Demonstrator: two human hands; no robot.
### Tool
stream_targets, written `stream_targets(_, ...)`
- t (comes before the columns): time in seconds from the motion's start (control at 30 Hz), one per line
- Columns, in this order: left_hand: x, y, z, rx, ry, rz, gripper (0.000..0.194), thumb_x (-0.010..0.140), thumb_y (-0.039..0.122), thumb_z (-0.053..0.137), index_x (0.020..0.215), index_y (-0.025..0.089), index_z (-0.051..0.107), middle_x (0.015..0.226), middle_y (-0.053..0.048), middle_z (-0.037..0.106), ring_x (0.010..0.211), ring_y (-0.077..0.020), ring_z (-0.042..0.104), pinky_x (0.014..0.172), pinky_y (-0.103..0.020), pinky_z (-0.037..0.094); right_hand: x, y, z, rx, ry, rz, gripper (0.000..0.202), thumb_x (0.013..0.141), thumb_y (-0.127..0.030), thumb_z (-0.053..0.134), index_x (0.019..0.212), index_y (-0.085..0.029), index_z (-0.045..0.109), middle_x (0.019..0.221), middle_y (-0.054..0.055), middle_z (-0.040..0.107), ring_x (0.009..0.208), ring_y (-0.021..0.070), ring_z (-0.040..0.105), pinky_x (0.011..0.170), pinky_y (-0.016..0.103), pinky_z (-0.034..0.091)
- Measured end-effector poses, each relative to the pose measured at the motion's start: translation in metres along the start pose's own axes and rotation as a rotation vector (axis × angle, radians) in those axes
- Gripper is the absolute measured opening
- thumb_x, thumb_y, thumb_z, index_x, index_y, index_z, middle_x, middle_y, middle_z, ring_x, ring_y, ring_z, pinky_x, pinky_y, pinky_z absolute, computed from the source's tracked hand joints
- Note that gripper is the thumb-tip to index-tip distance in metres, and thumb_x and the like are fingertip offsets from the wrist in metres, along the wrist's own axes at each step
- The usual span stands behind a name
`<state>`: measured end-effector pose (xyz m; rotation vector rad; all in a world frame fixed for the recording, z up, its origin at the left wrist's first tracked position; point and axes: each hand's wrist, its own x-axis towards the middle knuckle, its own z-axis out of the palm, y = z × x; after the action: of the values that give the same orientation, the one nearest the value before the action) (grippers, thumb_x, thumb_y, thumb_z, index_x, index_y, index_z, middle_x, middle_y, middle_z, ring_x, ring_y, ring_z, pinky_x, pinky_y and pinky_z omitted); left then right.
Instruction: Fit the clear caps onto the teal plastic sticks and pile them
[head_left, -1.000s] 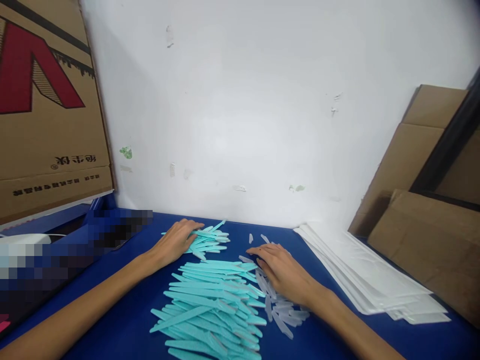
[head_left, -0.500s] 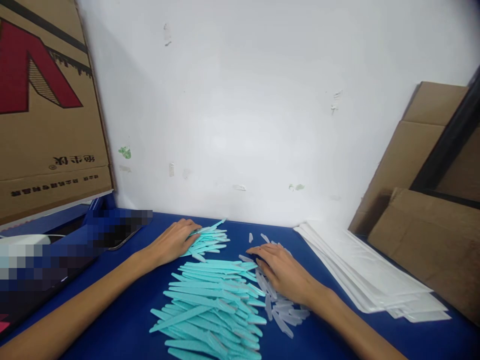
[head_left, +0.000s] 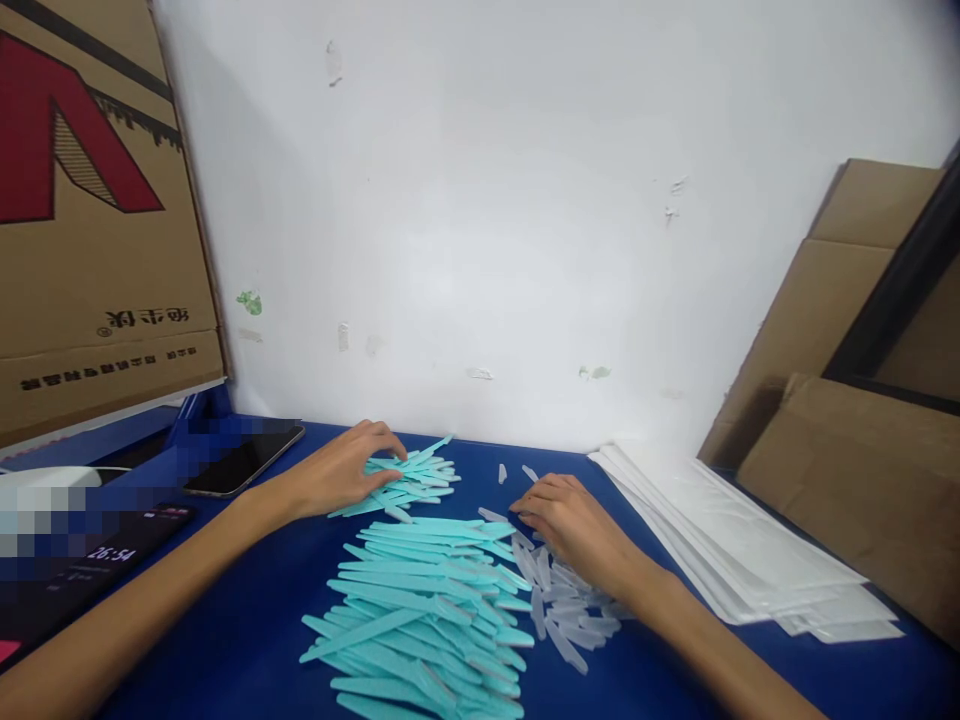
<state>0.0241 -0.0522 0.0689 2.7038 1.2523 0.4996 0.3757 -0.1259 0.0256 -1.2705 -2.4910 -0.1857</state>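
At the far pile of turquoise eyebrow razors [head_left: 420,480], my left hand [head_left: 352,465] reaches in from the left. Its thumb and fingers are apart around the pile's left part, with no razor clearly gripped. Closer to me lies a larger heap of turquoise razors [head_left: 420,610], stacked roughly side by side. My right hand [head_left: 574,520] hovers over or rests on loose translucent blade caps [head_left: 574,615] to the right of that heap. Its fingers are bent and pressed together, and whatever they hold is hidden. Two single caps lie beyond it near the wall.
White flat sleeves [head_left: 742,540] are stacked at the right, beside cardboard [head_left: 855,480]. On the left are a phone [head_left: 247,460], a second phone showing digits [head_left: 97,570] and a large printed carton [head_left: 105,270]. A white wall [head_left: 480,220] closes off the table's back.
My left hand has lifted slightly, its thumb and fingers spreading wider at the far pile. My right hand has shifted a little right, drawing its fingers in and uncovering more caps.
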Motion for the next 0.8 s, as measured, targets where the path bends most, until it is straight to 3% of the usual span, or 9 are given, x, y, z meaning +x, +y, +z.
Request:
stream_targets(0.17,-0.006,0.008,-0.011,-0.08,-0.241,-0.046,0.041,0.083,0.053,0.07,0.119,0.034,0.066,0.119,-0.004,0.062,0.108,-0.0273,0.061,0.084,-0.031,0.051,0.0,0.002,-0.004,-0.018,-0.014,0.004,0.026,0.102,-0.016,0.051,0.109,-0.023,0.075,0.103,0.006,0.076,0.099,0.0244,0.066,0.09,0.041,0.044)
stream_targets(0.3,-0.005,0.005,0.005,-0.018,-0.13,-0.047,0.055,0.084,0.054,0.069,0.135,0.035,0.058,0.133,-0.008,0.056,0.117,-0.0308,0.058,0.094,-0.037,0.05,-0.001,0.002,-0.004,-0.009,-0.005,0.01,0.026,0.103,-0.018,0.05,0.107,-0.024,0.075,0.102,0.005,0.077,0.095,0.0231,0.067,0.095,0.044,0.042)
stream_targets(0.4,-0.003,-0.002,0.02,0.098,-0.035,-0.058,0.079,0.084,0.064,0.065,0.152,0.032,0.041,0.156,-0.014,0.04,0.14,-0.0398,0.041,0.111,-0.051,0.037,-0.001,0.001,-0.003,-0.011,0.011,0.025,0.025,0.102,-0.019,0.05,0.107,-0.025,0.074,0.102,0.005,0.077,0.095,0.0224,0.067,0.101,0.046,0.039)
stream_targets(0.5,-0.002,-0.007,0.029,0.12,-0.096,-0.091,0.091,0.088,0.074,0.051,0.158,0.02,0.031,0.163,-0.018,0.03,0.15,-0.0398,0.026,0.118,-0.054,0.027,-0.001,0.0,-0.003,-0.01,0.014,0.038,0.024,0.102,-0.019,0.05,0.107,-0.025,0.073,0.102,0.005,0.076,0.094,0.022,0.067,0.104,0.047,0.037)
stream_targets(0.6,-0.001,-0.012,0.032,0.089,-0.134,-0.08,0.085,0.093,0.074,0.043,0.156,0.017,0.037,0.159,-0.016,0.039,0.146,-0.036,0.037,0.117,-0.047,0.03,-0.002,-0.002,-0.004,-0.006,0.011,0.041,0.023,0.102,-0.019,0.051,0.107,-0.024,0.073,0.102,0.005,0.076,0.094,0.0222,0.067,0.103,0.047,0.038)
stream_targets(0.7,0.002,-0.02,0.029,0.071,-0.082,-0.043,0.072,0.093,0.071,0.047,0.145,0.022,0.053,0.147,-0.012,0.054,0.13,-0.0333,0.054,0.107,-0.041,0.042,-0.002,-0.002,-0.004,-0.001,0.017,0.037,0.023,0.103,-0.02,0.05,0.108,-0.024,0.072,0.101,0.006,0.075,0.095,0.0225,0.067,0.102,0.047,0.039)
stream_targets(0.8,0.005,-0.03,0.027,0.047,-0.041,-0.01,0.061,0.093,0.067,0.05,0.136,0.024,0.062,0.132,-0.01,0.062,0.118,-0.0302,0.06,0.099,-0.036,0.046,-0.003,-0.002,-0.004,0.008,0.027,0.035,0.023,0.103,-0.022,0.05,0.109,-0.024,0.072,0.102,0.006,0.075,0.095,0.0221,0.068,0.102,0.046,0.039)
